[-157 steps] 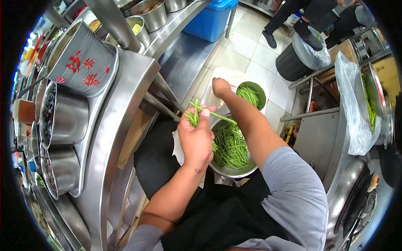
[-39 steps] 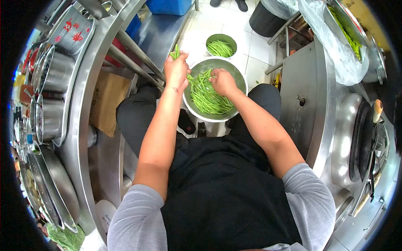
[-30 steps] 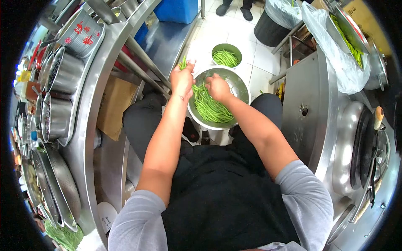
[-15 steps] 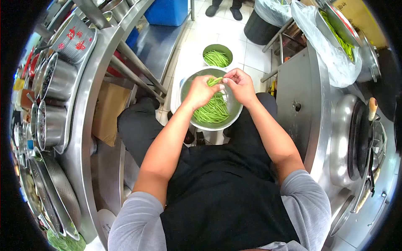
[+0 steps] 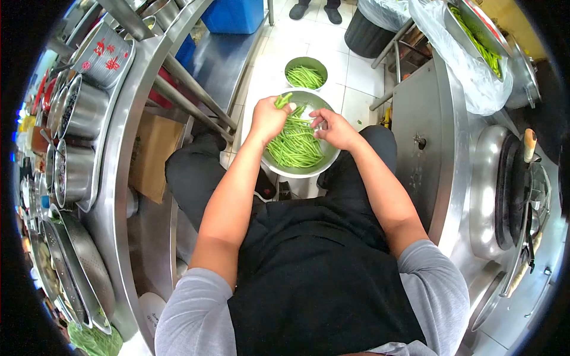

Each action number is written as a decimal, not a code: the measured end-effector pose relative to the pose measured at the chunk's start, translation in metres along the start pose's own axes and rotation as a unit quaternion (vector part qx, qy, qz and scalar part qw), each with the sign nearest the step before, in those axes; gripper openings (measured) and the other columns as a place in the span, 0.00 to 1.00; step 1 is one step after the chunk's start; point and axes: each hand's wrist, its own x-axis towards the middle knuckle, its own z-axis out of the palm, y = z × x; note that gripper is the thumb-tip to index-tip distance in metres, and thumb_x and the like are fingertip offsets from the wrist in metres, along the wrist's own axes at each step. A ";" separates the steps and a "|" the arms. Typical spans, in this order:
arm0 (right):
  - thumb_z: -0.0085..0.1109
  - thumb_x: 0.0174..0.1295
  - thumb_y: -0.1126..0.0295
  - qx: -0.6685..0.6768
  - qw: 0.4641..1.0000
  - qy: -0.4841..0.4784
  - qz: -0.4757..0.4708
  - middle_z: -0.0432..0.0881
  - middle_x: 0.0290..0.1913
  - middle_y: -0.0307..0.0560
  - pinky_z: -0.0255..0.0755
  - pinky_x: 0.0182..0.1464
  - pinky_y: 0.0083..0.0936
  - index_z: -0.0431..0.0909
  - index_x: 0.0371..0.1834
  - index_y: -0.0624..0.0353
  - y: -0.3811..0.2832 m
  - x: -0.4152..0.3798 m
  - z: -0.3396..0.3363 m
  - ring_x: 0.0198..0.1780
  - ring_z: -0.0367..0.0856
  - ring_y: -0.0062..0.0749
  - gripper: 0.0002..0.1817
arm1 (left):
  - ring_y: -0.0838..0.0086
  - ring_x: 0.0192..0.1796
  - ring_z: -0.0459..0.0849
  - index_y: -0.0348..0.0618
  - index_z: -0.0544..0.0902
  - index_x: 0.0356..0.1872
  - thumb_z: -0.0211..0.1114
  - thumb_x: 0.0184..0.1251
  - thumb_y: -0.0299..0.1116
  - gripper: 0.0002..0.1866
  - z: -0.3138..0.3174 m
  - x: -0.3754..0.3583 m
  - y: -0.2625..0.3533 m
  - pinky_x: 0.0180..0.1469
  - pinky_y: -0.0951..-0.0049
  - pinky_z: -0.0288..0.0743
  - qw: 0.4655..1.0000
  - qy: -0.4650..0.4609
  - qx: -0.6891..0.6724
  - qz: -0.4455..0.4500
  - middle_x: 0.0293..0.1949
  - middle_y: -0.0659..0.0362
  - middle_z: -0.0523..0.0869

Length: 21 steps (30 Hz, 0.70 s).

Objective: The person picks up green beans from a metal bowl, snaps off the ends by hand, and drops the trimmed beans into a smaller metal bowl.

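A wide metal bowl [image 5: 330,163] of cut green beans [image 5: 294,145] stands between my knees. My left hand [image 5: 269,121] is closed round a small bunch of green beans [image 5: 284,100], whose ends stick out past the thumb above the bowl's left side. Over the right part of the bowl is my right hand [image 5: 336,130], its fingers curved and apart, with nothing visible in them. Just beyond the bowl, a smaller round pot [image 5: 323,66] holds more green beans [image 5: 304,78].
On my left runs a steel counter [image 5: 119,196] with metal pots [image 5: 77,172] and perforated trays [image 5: 83,261]. A steel cabinet [image 5: 409,142] stands to my right, with a plastic bag [image 5: 475,83] on top. Ahead are a black bin [image 5: 365,35] and another person's shoes [image 5: 298,11].
My hands have moved apart: the left shifted a little left with the bunch, while the right dropped lower over the bowl and its fingers opened from a pinch at the bean tips.
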 end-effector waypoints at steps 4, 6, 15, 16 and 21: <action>0.64 0.72 0.69 0.149 0.987 -0.038 0.037 0.86 0.37 0.33 0.70 0.38 0.18 0.84 0.46 0.60 -0.006 0.005 0.011 0.34 0.75 0.15 0.06 | 0.79 0.34 0.80 0.38 0.85 0.34 0.71 0.70 0.27 0.05 0.003 0.000 -0.002 0.39 0.75 0.74 0.946 0.010 -0.303 -0.114 0.30 0.64 0.87; 0.61 0.76 0.65 0.154 0.985 -0.070 0.041 0.85 0.35 0.32 0.65 0.34 0.15 0.84 0.48 0.57 -0.001 0.010 0.012 0.30 0.70 0.13 0.08 | 0.83 0.28 0.76 0.45 0.85 0.39 0.72 0.72 0.34 0.06 0.006 0.003 -0.009 0.28 0.76 0.68 0.949 0.027 -0.299 -0.099 0.31 0.67 0.85; 0.57 0.77 0.66 0.351 0.933 -0.037 0.067 0.83 0.32 0.34 0.61 0.29 0.15 0.81 0.39 0.55 -0.005 0.018 0.011 0.25 0.64 0.14 0.08 | 0.83 0.33 0.78 0.38 0.85 0.38 0.74 0.71 0.33 0.09 -0.003 -0.005 0.008 0.38 0.75 0.74 0.972 0.065 -0.226 -0.022 0.33 0.66 0.86; 0.57 0.77 0.66 0.351 0.933 -0.039 0.068 0.83 0.32 0.34 0.61 0.29 0.15 0.81 0.39 0.55 -0.003 0.019 0.013 0.25 0.64 0.14 0.08 | 0.83 0.33 0.78 0.38 0.85 0.38 0.74 0.71 0.33 0.09 -0.002 -0.005 0.008 0.38 0.75 0.74 0.972 0.065 -0.226 -0.024 0.33 0.66 0.86; 0.55 0.78 0.64 0.284 0.953 0.045 0.099 0.73 0.28 0.32 0.63 0.29 0.19 0.76 0.36 0.55 0.002 0.026 0.022 0.26 0.66 0.18 0.11 | 0.80 0.36 0.83 0.36 0.88 0.38 0.74 0.69 0.30 0.07 0.004 -0.010 0.016 0.43 0.73 0.78 0.974 0.050 -0.219 0.035 0.33 0.62 0.89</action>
